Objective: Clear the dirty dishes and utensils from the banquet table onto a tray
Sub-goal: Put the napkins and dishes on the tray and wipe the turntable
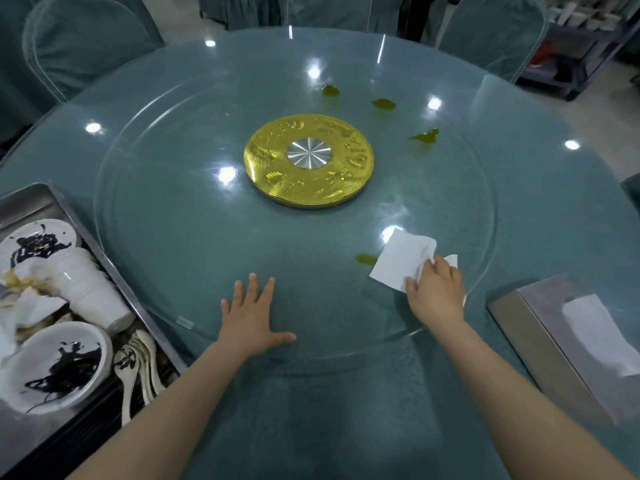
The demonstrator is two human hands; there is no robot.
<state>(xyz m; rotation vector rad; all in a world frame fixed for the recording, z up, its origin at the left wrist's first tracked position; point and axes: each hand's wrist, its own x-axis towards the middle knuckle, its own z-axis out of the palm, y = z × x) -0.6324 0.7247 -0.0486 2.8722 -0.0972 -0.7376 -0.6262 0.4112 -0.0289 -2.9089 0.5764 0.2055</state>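
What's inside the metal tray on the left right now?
The metal tray holds ink-patterned plates, stacked white cups, spoons and stained napkins. Whatever lies under them is covered.

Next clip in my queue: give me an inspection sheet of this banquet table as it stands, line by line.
Surface: round table with a glass turntable on a gold hub; four yellow-green spills, one beside the paper napkin, three on the far side.
Job's things: metal tray at the left edge holds stained plates, stacked white cups, spoons and used napkins.
Clutter: steel tissue box at right.
Hands: left hand flat on the glass, fingers spread; right hand grips a white paper napkin on the glass.
Cables: nothing seen.
Surroundings: covered chairs round the table; a cart at far right.
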